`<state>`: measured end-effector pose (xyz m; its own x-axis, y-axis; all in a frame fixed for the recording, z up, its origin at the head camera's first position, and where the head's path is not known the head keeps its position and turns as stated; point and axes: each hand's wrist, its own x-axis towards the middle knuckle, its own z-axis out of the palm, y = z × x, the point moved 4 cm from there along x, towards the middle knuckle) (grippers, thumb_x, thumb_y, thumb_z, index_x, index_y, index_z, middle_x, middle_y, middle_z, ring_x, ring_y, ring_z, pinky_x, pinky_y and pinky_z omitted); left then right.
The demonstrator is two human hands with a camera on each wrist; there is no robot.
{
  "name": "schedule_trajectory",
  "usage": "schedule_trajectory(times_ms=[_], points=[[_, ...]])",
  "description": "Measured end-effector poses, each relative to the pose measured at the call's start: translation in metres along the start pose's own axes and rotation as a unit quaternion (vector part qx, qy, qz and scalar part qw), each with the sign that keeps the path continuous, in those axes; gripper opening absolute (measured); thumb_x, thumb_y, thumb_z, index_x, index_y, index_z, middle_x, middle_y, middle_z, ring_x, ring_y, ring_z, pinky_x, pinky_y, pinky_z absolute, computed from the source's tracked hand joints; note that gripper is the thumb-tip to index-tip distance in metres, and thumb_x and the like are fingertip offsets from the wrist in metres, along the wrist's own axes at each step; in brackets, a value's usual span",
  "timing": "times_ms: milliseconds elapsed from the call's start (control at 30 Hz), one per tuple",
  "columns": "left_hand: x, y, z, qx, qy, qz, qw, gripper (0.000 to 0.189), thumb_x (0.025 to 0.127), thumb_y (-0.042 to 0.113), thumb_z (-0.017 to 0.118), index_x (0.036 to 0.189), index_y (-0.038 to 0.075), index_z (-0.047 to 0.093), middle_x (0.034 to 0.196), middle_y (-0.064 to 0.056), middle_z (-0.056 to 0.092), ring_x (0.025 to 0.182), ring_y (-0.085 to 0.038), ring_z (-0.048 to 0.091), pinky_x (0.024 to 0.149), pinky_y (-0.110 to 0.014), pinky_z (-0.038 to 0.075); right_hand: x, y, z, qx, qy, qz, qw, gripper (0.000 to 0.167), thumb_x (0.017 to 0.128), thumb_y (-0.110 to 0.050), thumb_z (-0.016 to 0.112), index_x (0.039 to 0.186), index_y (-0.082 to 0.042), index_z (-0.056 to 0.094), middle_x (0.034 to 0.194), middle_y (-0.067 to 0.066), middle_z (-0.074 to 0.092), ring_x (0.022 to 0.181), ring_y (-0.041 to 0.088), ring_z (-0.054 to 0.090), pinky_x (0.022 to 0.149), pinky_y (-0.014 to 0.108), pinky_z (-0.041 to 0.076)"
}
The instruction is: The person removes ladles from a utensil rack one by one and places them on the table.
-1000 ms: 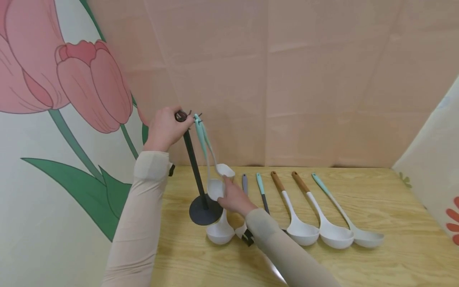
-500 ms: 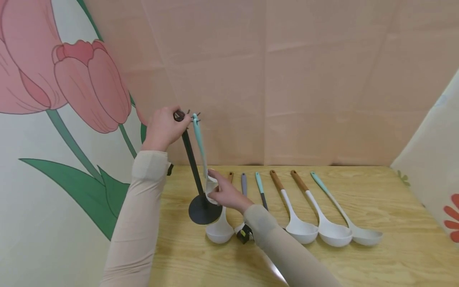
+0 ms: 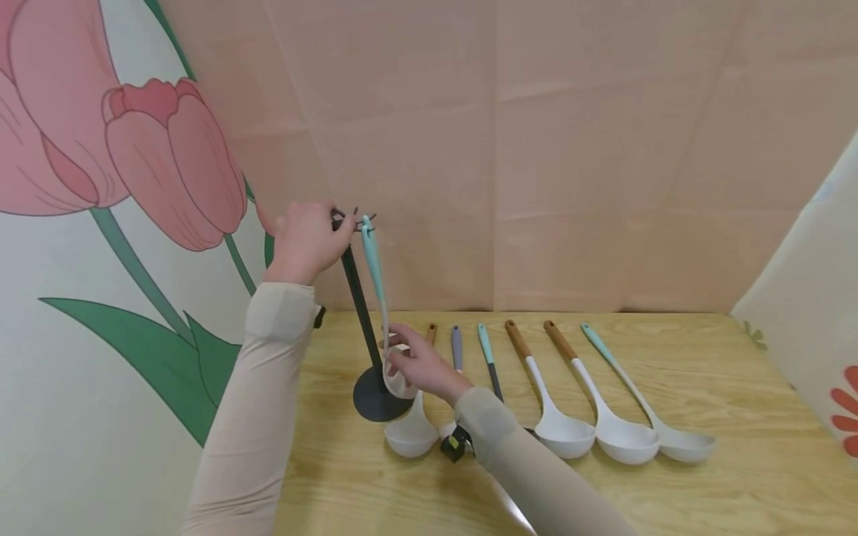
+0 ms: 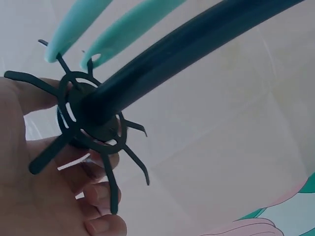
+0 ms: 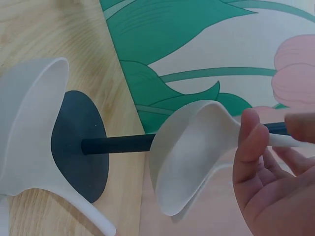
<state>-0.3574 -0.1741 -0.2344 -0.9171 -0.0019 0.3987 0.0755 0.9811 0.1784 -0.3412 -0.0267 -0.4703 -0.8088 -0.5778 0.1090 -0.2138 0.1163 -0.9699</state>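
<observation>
My left hand (image 3: pixel 304 242) grips the top of a black rack stand (image 3: pixel 362 305), whose hooks radiate around its head in the left wrist view. Two ladles with teal handles (image 4: pixel 76 29) hang from neighbouring hooks. Beside the pole, my right hand (image 3: pixel 429 367) has its fingers curled about the neck of the nearer white ladle (image 5: pixel 192 152), just above the bowl. The second hanging ladle is mostly hidden behind it in the right wrist view. The stand's round base (image 3: pixel 378 398) shows below the bowl.
A row of ladles lies on the wooden table (image 3: pixel 757 424): a wooden-handled white one (image 3: pixel 412 435) beside the base, a purple handle (image 3: pixel 457 347), a teal-and-dark handle (image 3: pixel 485 341), two more wooden-handled ladles and a teal-handled one (image 3: pixel 620 368). A tulip-printed wall (image 3: pixel 174 164) rises at left.
My right hand has moved left with the ladle bowls toward the pole, so the two hanging ladles now overlap. The front bowl then sits slightly lower. My left hand stays on the stand's top.
</observation>
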Motion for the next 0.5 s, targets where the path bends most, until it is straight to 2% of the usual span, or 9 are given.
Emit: schedule_trajectory(times_ms=[133,267,367,433,500], points=[[-0.0015,0.0041,-0.0016,0.005,-0.013,-0.016,0.9998,0.043,0.103,0.042,0.038,0.091,0.006,0.060,0.096,-0.013,0.054,0.096,-0.036,0.046,0.077,-0.046,0.036,-0.0015,0.0026,-0.0008,-0.010,0.017,0.005,0.9998,0.030,0.107,-0.022,0.048,0.134,-0.014,0.055,0.119,0.011,0.063,0.080,0.022,0.065,0.052,0.028,0.046],[-0.0035,0.0071,-0.0022,0.006,-0.027,-0.040,0.9988,0.048,0.104,0.043,0.037,0.117,0.006,0.064,0.116,-0.017,0.055,0.106,-0.038,0.042,0.087,-0.051,0.036,-0.0029,0.0048,-0.0017,-0.010,0.030,0.007,0.9995,0.026,0.107,-0.021,0.047,0.128,-0.012,0.060,0.105,0.006,0.065,0.076,0.021,0.063,0.050,0.026,0.045],[-0.0044,0.0085,-0.0022,0.009,-0.028,-0.050,0.9983,0.051,0.105,0.043,0.038,0.132,0.005,0.059,0.123,-0.019,0.054,0.109,-0.039,0.041,0.091,-0.054,0.036,-0.0037,0.0043,-0.0026,-0.011,0.037,0.002,0.9993,0.027,0.107,-0.020,0.047,0.129,-0.011,0.060,0.109,0.003,0.066,0.075,0.022,0.063,0.049,0.026,0.044],[-0.0051,0.0091,-0.0021,0.011,-0.019,-0.052,0.9984,0.052,0.104,0.043,0.039,0.133,0.005,0.059,0.122,-0.019,0.054,0.109,-0.039,0.041,0.090,-0.054,0.036,-0.0040,0.0041,-0.0031,-0.014,0.042,0.000,0.9990,0.028,0.106,-0.020,0.048,0.129,-0.011,0.061,0.111,0.004,0.067,0.075,0.022,0.064,0.048,0.026,0.045],[-0.0061,0.0099,-0.0030,0.006,0.008,-0.048,0.9988,0.048,0.103,0.042,0.043,0.122,0.004,0.065,0.113,-0.018,0.059,0.104,-0.038,0.046,0.086,-0.051,0.039,-0.0046,0.0041,-0.0039,-0.019,0.047,-0.004,0.9987,0.028,0.106,-0.020,0.049,0.129,-0.010,0.060,0.112,0.005,0.068,0.074,0.023,0.064,0.048,0.026,0.045]])
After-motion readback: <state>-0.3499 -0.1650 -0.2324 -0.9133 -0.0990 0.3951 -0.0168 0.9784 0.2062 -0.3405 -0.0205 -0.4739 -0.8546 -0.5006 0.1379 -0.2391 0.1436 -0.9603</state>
